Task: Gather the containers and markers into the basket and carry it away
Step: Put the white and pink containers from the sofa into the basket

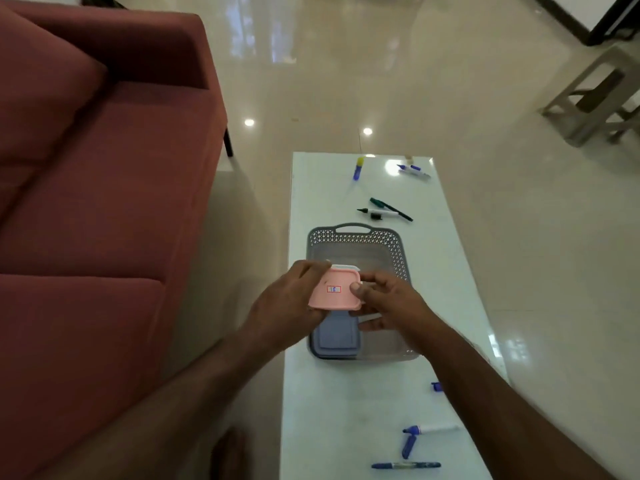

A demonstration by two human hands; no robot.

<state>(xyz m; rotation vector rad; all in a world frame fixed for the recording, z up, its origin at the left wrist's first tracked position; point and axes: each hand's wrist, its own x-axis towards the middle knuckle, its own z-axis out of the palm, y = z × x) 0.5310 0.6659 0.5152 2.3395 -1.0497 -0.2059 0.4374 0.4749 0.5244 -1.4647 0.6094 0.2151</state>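
the pink-lidded container (335,291) is held above the near half of the grey basket (398,252), not yet set down; the left hand (287,299) has its grip closed on the lid's left edge, the right hand (388,301) grips the right side with the thumb on top; a blue-lidded container (335,341) already lies in the basket's near left corner; so the gathering looks only partly done; no markers are in yet: a blue marker (406,465) and others lie near on the white bench (346,410), more beyond the basket; carrying remains.
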